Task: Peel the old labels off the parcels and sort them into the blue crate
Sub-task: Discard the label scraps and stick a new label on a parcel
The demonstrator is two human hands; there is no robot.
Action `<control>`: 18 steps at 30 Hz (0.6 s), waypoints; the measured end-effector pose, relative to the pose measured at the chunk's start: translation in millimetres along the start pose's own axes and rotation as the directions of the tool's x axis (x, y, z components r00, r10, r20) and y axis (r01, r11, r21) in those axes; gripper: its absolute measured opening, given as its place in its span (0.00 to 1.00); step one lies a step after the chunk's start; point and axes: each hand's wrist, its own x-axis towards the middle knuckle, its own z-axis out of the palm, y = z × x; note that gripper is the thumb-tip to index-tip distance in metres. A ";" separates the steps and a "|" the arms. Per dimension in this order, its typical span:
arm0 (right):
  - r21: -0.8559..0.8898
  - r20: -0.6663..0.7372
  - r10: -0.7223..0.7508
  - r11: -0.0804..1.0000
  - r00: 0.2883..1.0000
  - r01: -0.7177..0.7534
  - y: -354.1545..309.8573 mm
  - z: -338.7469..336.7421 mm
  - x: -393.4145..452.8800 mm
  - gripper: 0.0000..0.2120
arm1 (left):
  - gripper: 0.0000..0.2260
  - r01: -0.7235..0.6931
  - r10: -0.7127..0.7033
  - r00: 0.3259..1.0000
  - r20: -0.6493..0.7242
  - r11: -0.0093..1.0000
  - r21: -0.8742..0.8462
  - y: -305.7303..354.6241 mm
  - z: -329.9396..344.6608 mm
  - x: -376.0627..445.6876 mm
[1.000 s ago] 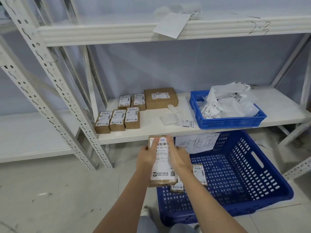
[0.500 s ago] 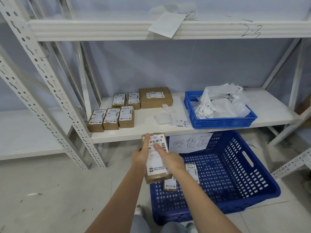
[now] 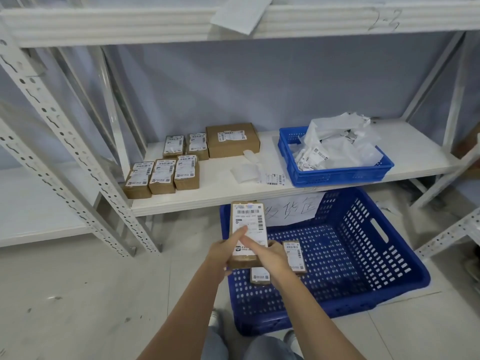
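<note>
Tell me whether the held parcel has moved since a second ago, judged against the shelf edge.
Yes. The held parcel has dropped: earlier its top overlapped the shelf edge, now it sits just below it, over the blue crate, gripped by the left hand.

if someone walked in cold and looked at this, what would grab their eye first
Probably the small brown parcel held up in the middle, the left hand gripping its lower end while the right hand lays a finger across its white label. Right behind it sits the big blue crate on the floor. On the shelf above, a smaller blue tray is heaped with white paper.
</note>
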 end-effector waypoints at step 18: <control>0.150 -0.472 0.169 0.983 0.865 -0.110 100.4 -127.7 171.3 0.31 | 0.19 0.017 -0.019 0.997 0.069 0.999 0.028 -73.8 199.0 159.2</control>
